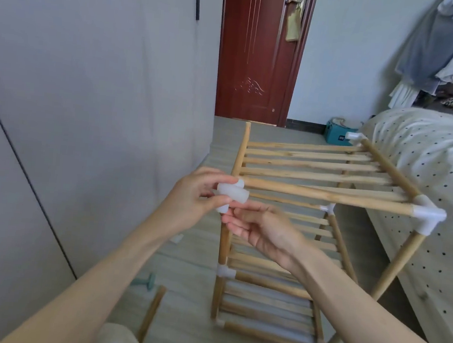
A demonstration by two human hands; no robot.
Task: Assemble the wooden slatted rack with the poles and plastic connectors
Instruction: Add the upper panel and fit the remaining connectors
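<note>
A wooden slatted rack (313, 177) with several shelves stands on the floor in front of me. White plastic connectors join its poles, one at the near right top corner (427, 215). My left hand (198, 196) grips a white plastic connector (231, 195) at the near left top corner, against the end of the front top pole (325, 196). My right hand (264, 230) is just below, fingertips touching the underside of that connector, above the upright pole (223, 243).
A loose wooden pole (152, 313) and a small teal tool (145, 281) lie on the floor at the left. A grey wardrobe (58, 127) runs along the left, a dotted bed (435, 175) along the right. A red door (259, 52) is ahead.
</note>
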